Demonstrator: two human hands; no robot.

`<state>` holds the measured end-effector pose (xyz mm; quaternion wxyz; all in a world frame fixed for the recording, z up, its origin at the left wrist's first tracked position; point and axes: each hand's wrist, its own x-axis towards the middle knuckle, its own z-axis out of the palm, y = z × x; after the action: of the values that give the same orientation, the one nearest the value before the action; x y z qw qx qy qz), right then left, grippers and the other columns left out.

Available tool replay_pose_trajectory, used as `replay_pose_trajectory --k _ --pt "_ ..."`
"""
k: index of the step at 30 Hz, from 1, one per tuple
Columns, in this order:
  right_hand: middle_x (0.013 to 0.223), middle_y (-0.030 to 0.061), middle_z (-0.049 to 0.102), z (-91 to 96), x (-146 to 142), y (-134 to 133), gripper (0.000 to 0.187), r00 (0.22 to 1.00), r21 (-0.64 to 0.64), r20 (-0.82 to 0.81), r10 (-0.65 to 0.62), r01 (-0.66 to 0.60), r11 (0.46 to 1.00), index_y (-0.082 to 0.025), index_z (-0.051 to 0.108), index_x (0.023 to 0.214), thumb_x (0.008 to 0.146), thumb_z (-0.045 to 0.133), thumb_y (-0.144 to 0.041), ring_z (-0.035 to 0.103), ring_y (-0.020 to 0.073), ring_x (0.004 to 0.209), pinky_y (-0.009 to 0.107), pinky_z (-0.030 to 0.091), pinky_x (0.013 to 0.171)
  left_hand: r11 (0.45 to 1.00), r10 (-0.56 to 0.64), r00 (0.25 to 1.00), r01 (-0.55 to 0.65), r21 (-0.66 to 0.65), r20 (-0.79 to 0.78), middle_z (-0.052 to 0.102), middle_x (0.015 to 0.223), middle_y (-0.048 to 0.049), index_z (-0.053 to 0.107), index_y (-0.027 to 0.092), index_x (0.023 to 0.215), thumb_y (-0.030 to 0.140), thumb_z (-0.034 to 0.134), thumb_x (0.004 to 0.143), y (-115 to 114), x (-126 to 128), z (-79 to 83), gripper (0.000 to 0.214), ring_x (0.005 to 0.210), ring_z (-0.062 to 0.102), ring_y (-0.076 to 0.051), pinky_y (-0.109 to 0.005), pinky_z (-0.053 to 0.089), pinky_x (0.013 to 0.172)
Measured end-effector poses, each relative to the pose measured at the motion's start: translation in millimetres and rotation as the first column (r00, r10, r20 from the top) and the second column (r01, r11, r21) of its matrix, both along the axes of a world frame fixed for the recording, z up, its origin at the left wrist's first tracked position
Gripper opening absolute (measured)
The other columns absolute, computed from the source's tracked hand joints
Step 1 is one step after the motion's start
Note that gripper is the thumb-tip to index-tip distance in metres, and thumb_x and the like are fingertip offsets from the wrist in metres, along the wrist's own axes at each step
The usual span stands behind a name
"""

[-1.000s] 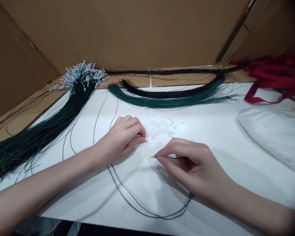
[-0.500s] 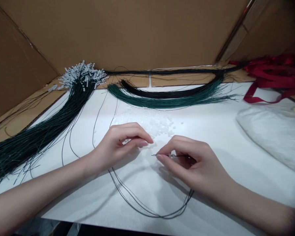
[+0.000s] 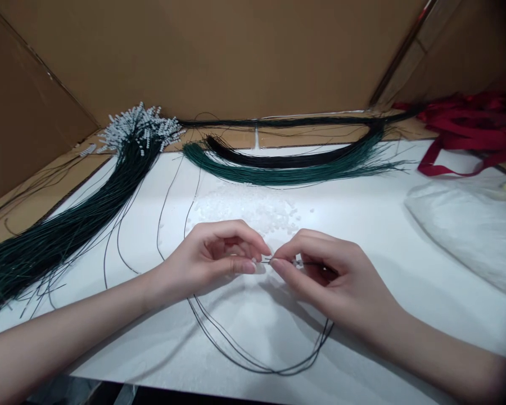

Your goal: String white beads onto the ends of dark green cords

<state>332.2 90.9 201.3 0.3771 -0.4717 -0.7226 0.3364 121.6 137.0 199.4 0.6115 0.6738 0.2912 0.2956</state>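
Observation:
My right hand (image 3: pixel 337 275) is closed, thumb and forefinger pinching thin dark cords (image 3: pixel 274 371) just behind their ends. One or two pale beads (image 3: pixel 296 262) sit on the cords inside its grip. The cords hang below in a wide loop over the white sheet. Facing it, my left hand (image 3: pixel 219 247) pinches a small whitish bead (image 3: pixel 259 260) between thumb and forefinger, right at the cord tips. Whether a tip has entered the bead is too small to tell. Behind the hands lies a spread of loose translucent white beads (image 3: pixel 253 205).
At left lies a thick bundle of dark green cords (image 3: pixel 105 208) with white beaded ends (image 3: pixel 141 126). Green and black cords (image 3: pixel 287 171) curve across the back, before a cardboard wall (image 3: pixel 236 56). Red ribbon (image 3: pixel 468 135) and a clear plastic bag (image 3: pixel 468 230) are at right.
My left hand has moved slightly right and toward me, bringing its fingertips to the cord ends. My right hand has stayed nearly in place, still pinching the cords.

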Motion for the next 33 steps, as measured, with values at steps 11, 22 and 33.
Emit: replay_pose_trajectory --k 11,22,33 --pt "0.067 0.0003 0.060 -1.9 0.8 -1.0 0.014 1.000 0.009 -0.018 0.010 -0.010 1.000 -0.019 0.072 0.077 0.086 0.062 -0.015 0.044 0.0086 0.052 0.024 0.031 0.045 0.997 0.056 0.994 -0.051 -0.062 0.093 0.071 0.089 -0.0018 0.075 0.020 0.090 0.008 0.072 0.083 -0.7 2.9 -4.6 0.014 0.080 0.065 -0.009 -0.015 0.052 0.070" --pt "0.067 -0.0006 0.057 -3.7 0.7 -1.8 0.014 0.998 0.007 -0.057 0.016 -0.016 1.000 -0.018 0.071 0.076 0.084 0.061 -0.013 0.042 0.0076 0.052 0.024 0.030 0.044 0.998 0.058 0.995 -0.056 -0.036 0.078 0.064 0.080 -0.0029 0.071 0.016 0.083 0.014 0.068 0.086 0.7 3.9 -8.1 0.004 0.073 0.058 -0.011 -0.021 0.047 0.065" --pt "0.068 0.0002 0.058 -2.8 -0.7 -3.7 0.013 0.997 -0.017 -0.073 0.005 -0.006 1.000 -0.019 0.069 0.074 0.084 0.062 -0.014 0.040 0.0075 0.050 0.024 0.026 0.041 0.990 0.037 0.986 -0.014 -0.141 0.161 0.065 0.086 -0.0005 0.067 0.018 0.095 0.006 0.074 0.079 -3.7 6.3 -10.6 0.021 0.075 0.062 -0.009 -0.018 0.053 0.070"
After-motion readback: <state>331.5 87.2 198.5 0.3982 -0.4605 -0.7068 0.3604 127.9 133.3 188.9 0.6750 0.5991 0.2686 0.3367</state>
